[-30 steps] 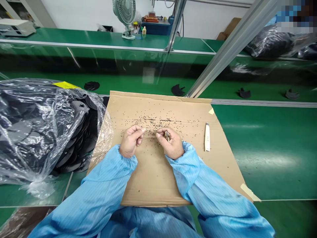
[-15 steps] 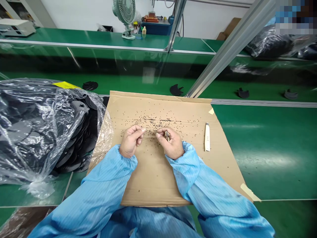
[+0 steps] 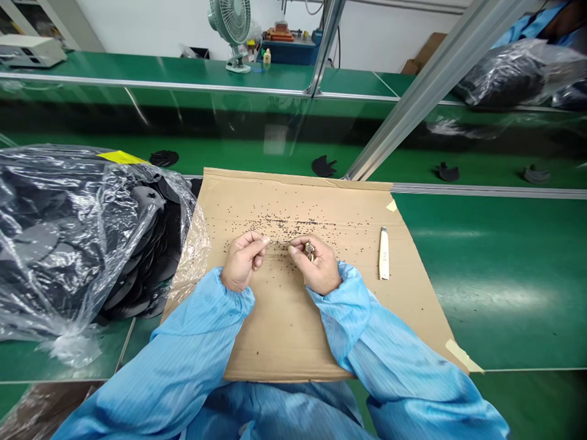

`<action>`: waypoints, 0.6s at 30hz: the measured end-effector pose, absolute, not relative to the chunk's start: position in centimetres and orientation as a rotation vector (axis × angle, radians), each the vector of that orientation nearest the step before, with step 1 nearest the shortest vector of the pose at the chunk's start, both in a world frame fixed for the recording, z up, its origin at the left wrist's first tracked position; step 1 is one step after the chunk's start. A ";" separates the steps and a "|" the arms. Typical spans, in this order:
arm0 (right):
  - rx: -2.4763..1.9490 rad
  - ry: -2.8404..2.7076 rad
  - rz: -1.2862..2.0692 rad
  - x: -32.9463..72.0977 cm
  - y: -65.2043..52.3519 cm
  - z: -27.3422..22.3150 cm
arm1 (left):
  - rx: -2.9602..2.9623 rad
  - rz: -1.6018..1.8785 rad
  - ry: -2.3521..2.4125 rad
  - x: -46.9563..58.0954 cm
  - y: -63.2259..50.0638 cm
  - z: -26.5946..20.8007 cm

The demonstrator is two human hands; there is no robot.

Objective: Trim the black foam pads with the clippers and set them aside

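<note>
My left hand (image 3: 243, 260) is closed in a pinch above the cardboard sheet (image 3: 284, 330), thumb against forefinger. Whatever may be between those fingertips is too small to make out. Across a small gap, my right hand (image 3: 318, 266) is curled around a small shiny metal nail clipper (image 3: 310, 250), mostly hidden by the fingers. Many tiny black bits (image 3: 284, 229) lie scattered on the cardboard around and beyond both hands. To the right of my right hand lies a cutter knife with a pale handle (image 3: 384, 253).
A clear plastic bag (image 3: 59, 244) at left spills flat black parts (image 3: 142, 269). Behind the cardboard, a green belt (image 3: 238, 156) carries several black pieces, one a notched disc (image 3: 323, 165). A slanted metal post (image 3: 413, 91) rises at right. A fan (image 3: 232, 30) stands on the back shelf.
The black pieces on the belt behind have shifted slightly to the left. My hands have stayed in the same place and pose.
</note>
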State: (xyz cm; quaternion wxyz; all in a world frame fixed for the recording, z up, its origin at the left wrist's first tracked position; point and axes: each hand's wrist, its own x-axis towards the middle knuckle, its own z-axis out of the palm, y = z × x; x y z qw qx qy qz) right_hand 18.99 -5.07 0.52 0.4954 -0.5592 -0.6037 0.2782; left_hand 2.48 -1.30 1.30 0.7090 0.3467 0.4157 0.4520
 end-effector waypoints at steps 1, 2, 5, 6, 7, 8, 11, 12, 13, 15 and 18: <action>-1.353 -1.461 0.676 19.0 -5.1 0.5 | 0.770 1.004 0.922 2.5 -1.3 1.3; -1.349 -1.459 0.677 19.0 -5.1 0.5 | 0.770 1.005 0.921 2.5 -1.3 1.3; -1.346 -1.462 0.678 19.0 -5.1 0.5 | 0.771 1.009 0.916 2.4 -1.3 1.2; -1.349 -1.464 0.679 19.0 -5.1 0.5 | 0.771 1.010 0.916 2.4 -1.3 1.2; -1.351 -1.466 0.680 19.0 -5.1 0.5 | 0.771 1.011 0.915 2.4 -1.3 1.1; -1.352 -1.467 0.681 19.0 -5.1 0.5 | 0.772 1.012 0.916 2.4 -1.3 1.1; -1.349 -1.463 0.684 19.0 -5.1 0.5 | 0.773 1.011 0.918 2.4 -1.3 1.1; -1.348 -1.460 0.685 19.0 -5.1 0.5 | 0.773 1.010 0.918 2.4 -1.3 1.1; -1.347 -1.459 0.687 18.9 -5.1 0.6 | 0.773 1.008 0.919 2.5 -1.3 1.1; -1.347 -1.456 0.687 18.9 -5.1 0.6 | 0.771 1.003 0.922 2.5 -1.3 1.1; -1.355 -1.464 0.674 19.0 -5.1 0.6 | 0.773 1.001 0.920 2.5 -1.3 1.1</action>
